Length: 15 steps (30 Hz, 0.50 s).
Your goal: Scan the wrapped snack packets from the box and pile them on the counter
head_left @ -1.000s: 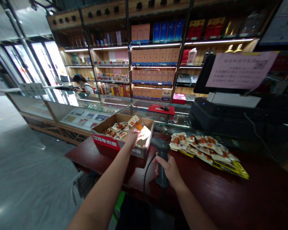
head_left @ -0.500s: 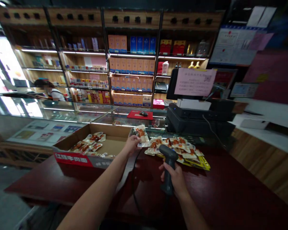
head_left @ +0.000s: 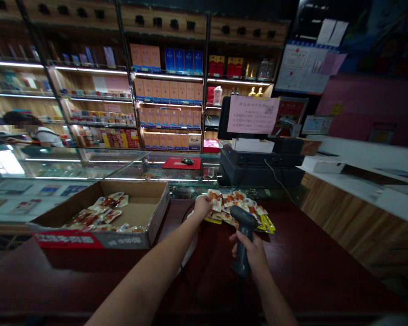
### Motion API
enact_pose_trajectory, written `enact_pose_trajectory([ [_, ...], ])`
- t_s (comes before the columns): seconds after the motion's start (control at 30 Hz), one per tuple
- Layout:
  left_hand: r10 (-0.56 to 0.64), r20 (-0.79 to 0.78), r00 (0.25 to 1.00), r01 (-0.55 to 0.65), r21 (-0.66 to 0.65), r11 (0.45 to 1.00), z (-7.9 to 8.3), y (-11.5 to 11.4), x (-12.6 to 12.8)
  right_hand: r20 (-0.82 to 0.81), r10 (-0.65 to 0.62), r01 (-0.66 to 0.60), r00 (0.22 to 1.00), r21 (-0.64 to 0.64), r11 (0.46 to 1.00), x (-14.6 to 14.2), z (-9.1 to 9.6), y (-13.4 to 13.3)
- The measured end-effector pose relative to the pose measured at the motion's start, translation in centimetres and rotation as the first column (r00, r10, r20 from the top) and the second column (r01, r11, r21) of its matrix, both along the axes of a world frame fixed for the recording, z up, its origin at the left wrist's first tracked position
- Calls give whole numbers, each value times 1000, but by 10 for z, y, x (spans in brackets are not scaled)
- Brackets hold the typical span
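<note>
My left hand [head_left: 202,208] is closed on a sealed food packet [head_left: 215,199], clear and white with something reddish-brown inside, at the left side of a pile. The pile of similar packets [head_left: 240,199] lies on the dark red table, with yellow packaging [head_left: 267,223] under its right side. My right hand [head_left: 253,254] is wrapped around the handle of a dark grey barcode scanner [head_left: 242,240]. The scanner's head is in front of the pile and hides part of it. To the left, an open cardboard box [head_left: 159,213] holds several more packets [head_left: 104,210].
A glass display counter [head_left: 136,167] with a mouse [head_left: 187,161] on a red mat stands behind the table. A monitor with a pink paper notice [head_left: 251,113] stands back right. A person [head_left: 30,129] is at far left. A cable runs beneath my left arm.
My left hand has moved right with the packet, from beside the box to the pile. The view has turned right. My right hand still holds the barcode scanner.
</note>
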<state>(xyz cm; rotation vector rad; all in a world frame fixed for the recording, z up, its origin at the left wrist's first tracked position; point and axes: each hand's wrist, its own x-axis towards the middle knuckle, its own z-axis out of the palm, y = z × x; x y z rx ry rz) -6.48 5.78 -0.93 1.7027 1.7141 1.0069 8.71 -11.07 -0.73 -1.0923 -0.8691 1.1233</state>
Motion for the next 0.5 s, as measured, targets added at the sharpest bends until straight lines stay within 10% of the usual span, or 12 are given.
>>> enact_pose_trajectory([
  [0.27, 16, 23, 1000, -21, 227, 974, 7, -25, -14, -27, 53, -53, 998, 8, 999, -9, -3, 4],
  [0.5, 33, 260, 965, -122, 334, 935, 25, -43, -106, -54, 228, -228, 972, 1, 974, -52, 1, 1],
])
